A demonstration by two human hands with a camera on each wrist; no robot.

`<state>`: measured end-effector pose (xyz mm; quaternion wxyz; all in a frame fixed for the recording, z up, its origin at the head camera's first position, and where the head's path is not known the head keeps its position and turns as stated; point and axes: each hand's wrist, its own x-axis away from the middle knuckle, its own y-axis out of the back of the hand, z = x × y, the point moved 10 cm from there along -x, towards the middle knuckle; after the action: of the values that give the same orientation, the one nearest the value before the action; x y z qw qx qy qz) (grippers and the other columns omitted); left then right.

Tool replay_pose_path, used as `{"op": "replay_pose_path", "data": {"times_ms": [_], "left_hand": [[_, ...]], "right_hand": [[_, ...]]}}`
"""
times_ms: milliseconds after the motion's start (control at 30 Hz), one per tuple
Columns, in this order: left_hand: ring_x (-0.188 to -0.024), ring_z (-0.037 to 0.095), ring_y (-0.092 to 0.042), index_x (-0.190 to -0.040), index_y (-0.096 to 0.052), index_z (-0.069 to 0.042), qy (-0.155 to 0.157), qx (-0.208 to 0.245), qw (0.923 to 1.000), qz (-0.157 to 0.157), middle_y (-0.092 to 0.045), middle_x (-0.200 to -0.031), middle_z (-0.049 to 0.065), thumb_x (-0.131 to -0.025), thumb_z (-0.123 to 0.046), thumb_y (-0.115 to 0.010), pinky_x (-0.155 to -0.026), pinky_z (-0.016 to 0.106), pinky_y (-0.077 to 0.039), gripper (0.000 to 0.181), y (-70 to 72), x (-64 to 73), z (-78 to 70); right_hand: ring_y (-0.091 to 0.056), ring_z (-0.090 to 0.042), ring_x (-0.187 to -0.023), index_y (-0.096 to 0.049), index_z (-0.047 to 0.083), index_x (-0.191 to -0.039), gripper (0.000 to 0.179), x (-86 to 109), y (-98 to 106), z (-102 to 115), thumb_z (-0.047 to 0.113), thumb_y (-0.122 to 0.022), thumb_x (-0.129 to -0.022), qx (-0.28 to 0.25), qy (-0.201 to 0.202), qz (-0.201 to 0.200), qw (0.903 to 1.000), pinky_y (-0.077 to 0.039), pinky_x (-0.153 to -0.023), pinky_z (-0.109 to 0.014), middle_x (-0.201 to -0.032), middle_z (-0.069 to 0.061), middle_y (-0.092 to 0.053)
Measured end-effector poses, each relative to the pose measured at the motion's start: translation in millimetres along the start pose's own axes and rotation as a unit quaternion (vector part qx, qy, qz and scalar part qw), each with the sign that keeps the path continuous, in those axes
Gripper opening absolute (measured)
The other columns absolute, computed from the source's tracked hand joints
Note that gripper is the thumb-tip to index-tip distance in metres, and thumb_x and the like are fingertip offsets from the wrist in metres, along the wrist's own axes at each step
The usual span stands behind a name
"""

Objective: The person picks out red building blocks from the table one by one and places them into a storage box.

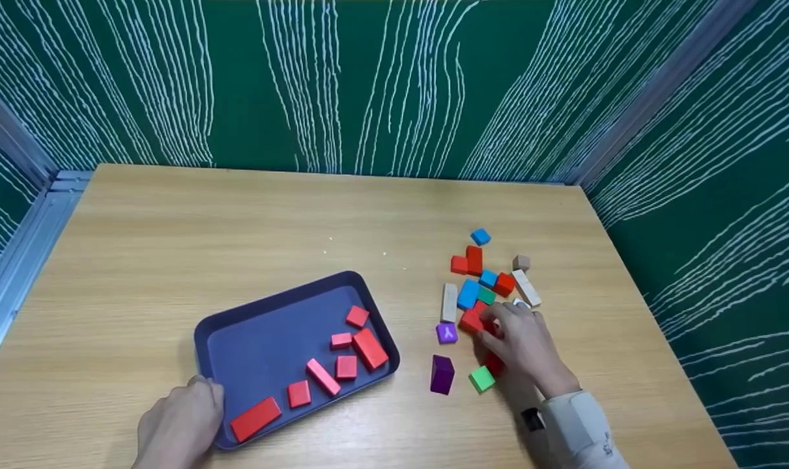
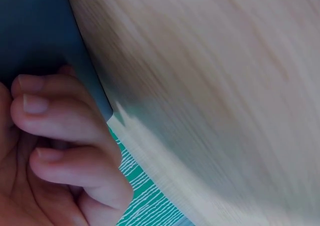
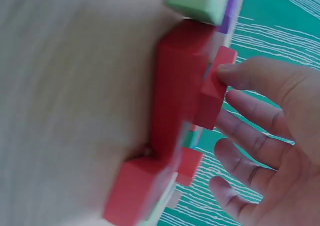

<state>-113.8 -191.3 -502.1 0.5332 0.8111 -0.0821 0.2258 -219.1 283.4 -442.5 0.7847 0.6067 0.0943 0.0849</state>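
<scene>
My left hand grips the near left side of a dark blue tray, its fingers curled at the wall in the left wrist view. Several red blocks lie inside the tray along its near and right sides, among them a long red block. Over the loose blocks on the right, my right hand pinches a red block between thumb and index finger, the other fingers spread loosely. Beside it in the right wrist view is a longer red block, with a light green block at its end.
Near the right hand lie a dark purple block, a purple lettered cube and a pale wooden bar. Blue blocks and red blocks sit farther back. Green walls stand behind and beside the table.
</scene>
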Motion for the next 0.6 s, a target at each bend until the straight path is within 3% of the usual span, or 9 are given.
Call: {"op": "replay_pose_path", "data": {"times_ms": [167, 367, 600], "left_hand": [[-0.069, 0.03, -0.055, -0.098, -0.057, 0.009, 0.004, 0.004, 1.0, -0.001, -0.059, -0.081, 0.018, -0.103, -0.026, -0.032, -0.059, 0.049, -0.044, 0.044, 1.3, 0.3, 1.0], [-0.07, 0.03, -0.056, -0.103, -0.057, 0.011, 0.012, 0.006, 0.9999, -0.001, -0.059, -0.083, 0.019, -0.103, -0.025, -0.032, -0.06, 0.05, -0.046, 0.045, 1.2, 0.6, 2.3], [-0.067, 0.029, -0.056, -0.091, -0.057, 0.004, 0.003, 0.017, 0.9995, -0.027, -0.059, -0.078, 0.016, -0.102, -0.023, -0.032, -0.057, 0.049, -0.045, 0.038, 3.6, 1.1, -1.8]], "right_hand": [[-0.052, -0.024, -0.086, -0.069, 0.01, -0.109, 0.032, -10.6, 10.5, 25.4, 0.018, -0.084, -0.082, -0.024, 0.019, -0.014, 0.9994, -0.044, -0.075, -0.04, -0.101, -0.004, -0.068], [-0.055, -0.025, -0.096, -0.07, 0.011, -0.11, 0.03, -32.3, 10.5, 80.3, 0.019, -0.083, -0.084, -0.044, 0.075, -0.023, 0.9959, -0.044, -0.085, -0.044, -0.108, -0.003, -0.069], [-0.055, -0.02, -0.097, -0.07, 0.016, -0.109, 0.027, -53.2, 3.4, 144.7, 0.025, -0.081, -0.085, -0.048, 0.114, -0.017, 0.9922, -0.042, -0.088, -0.043, -0.105, 0.002, -0.068]]}}
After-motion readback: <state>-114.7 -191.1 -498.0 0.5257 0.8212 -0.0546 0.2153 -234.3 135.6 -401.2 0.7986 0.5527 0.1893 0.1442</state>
